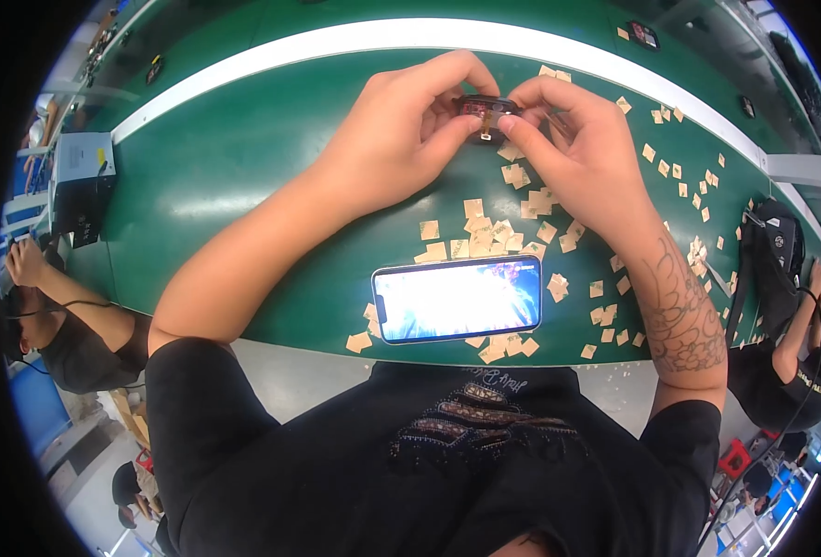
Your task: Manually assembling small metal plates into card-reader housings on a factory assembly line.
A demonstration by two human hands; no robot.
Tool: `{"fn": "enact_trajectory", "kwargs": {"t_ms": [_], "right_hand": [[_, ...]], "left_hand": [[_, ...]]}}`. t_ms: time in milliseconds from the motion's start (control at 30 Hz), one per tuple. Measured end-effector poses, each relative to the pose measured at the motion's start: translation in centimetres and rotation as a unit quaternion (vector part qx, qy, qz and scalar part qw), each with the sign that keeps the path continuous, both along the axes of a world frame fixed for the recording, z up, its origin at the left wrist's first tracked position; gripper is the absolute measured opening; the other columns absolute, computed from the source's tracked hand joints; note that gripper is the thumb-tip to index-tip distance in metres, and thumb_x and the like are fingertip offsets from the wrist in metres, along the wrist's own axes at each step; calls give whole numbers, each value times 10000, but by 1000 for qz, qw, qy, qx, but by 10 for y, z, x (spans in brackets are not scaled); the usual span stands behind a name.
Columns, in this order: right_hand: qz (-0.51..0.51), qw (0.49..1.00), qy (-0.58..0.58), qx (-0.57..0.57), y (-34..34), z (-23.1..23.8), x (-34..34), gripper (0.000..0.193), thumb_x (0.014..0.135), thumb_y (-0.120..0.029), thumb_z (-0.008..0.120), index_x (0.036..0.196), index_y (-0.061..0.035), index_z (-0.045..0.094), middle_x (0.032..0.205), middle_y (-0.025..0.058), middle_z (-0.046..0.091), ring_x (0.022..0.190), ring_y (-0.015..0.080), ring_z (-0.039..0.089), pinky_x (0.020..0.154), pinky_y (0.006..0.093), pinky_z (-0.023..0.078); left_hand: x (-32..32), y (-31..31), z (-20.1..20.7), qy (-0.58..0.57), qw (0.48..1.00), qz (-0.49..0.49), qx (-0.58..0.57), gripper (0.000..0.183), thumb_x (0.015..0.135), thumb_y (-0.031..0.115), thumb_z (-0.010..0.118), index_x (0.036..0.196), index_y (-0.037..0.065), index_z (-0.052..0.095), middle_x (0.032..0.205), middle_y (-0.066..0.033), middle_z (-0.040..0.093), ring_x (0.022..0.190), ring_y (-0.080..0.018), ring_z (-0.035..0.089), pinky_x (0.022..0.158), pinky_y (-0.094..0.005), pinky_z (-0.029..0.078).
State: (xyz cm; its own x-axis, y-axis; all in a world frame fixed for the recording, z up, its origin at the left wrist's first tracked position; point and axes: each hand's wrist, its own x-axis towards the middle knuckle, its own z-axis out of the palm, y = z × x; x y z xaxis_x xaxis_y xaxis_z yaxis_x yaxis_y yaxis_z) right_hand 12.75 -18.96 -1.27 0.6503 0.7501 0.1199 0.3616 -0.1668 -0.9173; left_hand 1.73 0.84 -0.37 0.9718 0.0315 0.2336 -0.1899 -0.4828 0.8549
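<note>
Both my hands meet over the far part of the green table (234, 223), gripping one small black device (489, 108) with rounded edges. A short ribbon-like tab with a pale end hangs from its near side. My left hand (420, 121) pinches the device's left end between thumb and fingers. On the right end, the thumb of my right hand (577, 130) presses the near face, with the fingers curled behind. What kind of device it is cannot be made out. Small cream paper squares (494, 237) lie scattered below and to the right of my hands.
A phone with a lit screen (458, 299) lies near the table's front edge. A white rail (336, 54) crosses the far side. A white-and-black box (84, 176) stands at the left, a black bag (780, 246) at the right. Other people sit at both sides.
</note>
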Motion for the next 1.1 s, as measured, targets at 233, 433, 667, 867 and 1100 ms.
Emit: {"fn": "enact_trajectory", "kwargs": {"t_ms": [233,433,667,867,1100], "right_hand": [[15,979,-160,121,-2,-12,13,137,958,-140,771,1030,-27,743,780,58,673,636,135,565,596,313,454],[-46,997,-54,15,-6,12,10,171,955,-136,762,1077,-17,742,805,60,700,618,136,585,591,309,456],[-77,991,-104,14,-8,0,19,184,961,-121,742,1103,-6,744,793,78,699,612,160,587,612,323,493],[-30,986,-162,-23,-19,-1,21,171,1045,-27,606,1165,6,724,1022,136,717,868,249,704,798,358,565],[6,981,-192,23,-9,0,18,179,1055,-57,602,1184,-19,720,1022,152,688,935,327,679,854,407,540]], "left_hand": [[4,-3,-2,-2,998,-17,56,239,983,-70,700,1204,12,659,903,-33,609,849,-94,618,735,-260,522],[15,0,6,-8,1000,-16,10,251,1024,4,700,1273,24,673,997,-30,612,930,-92,627,820,-254,549],[95,69,0,-48,964,176,196,196,968,32,723,1162,26,698,863,-89,723,773,-167,661,722,-317,535],[107,103,-35,-113,913,152,361,533,925,214,796,1432,127,654,1135,-138,734,1170,-344,664,1029,-457,518],[78,195,-35,-68,890,200,405,594,926,197,799,1494,165,626,1358,-150,675,1298,-390,599,1119,-506,478]]}}
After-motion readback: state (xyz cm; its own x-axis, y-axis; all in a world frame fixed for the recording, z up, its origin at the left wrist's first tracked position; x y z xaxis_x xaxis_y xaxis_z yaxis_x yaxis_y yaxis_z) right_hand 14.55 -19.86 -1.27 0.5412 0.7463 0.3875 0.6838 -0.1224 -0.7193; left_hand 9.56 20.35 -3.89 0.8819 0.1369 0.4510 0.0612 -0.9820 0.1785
